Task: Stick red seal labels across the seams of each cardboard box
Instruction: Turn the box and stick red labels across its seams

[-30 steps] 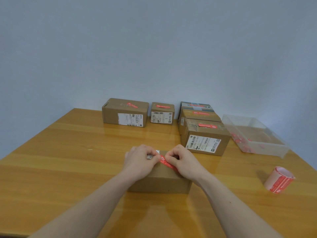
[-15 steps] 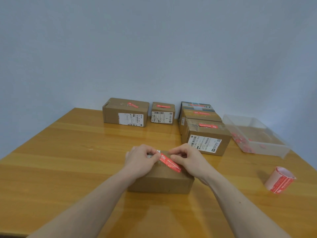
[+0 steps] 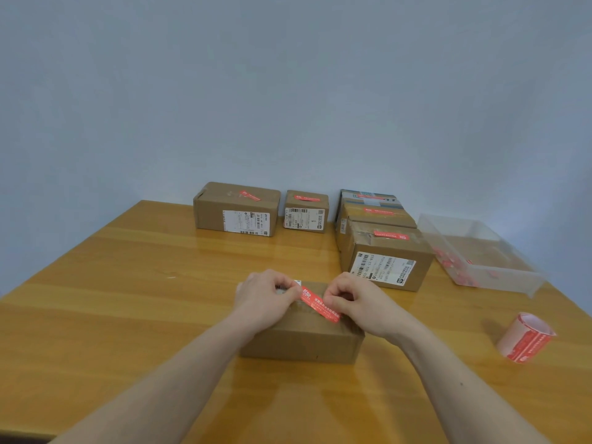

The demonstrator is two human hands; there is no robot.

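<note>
The red seal label [image 3: 319,304] lies slantwise across the top seam of the cardboard box [image 3: 302,339] in front of me. My left hand [image 3: 261,298] presses its left end with curled fingers; my right hand [image 3: 355,299] pinches along its right part. A label roll [image 3: 525,338] sits to the right on the table [image 3: 128,299].

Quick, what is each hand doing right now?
Left hand: fingers curled, pressing the red label end.
Right hand: fingers pinching that label.

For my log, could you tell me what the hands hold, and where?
Left hand and right hand pinch the red seal label at opposite ends, over the nearest cardboard box.
</note>
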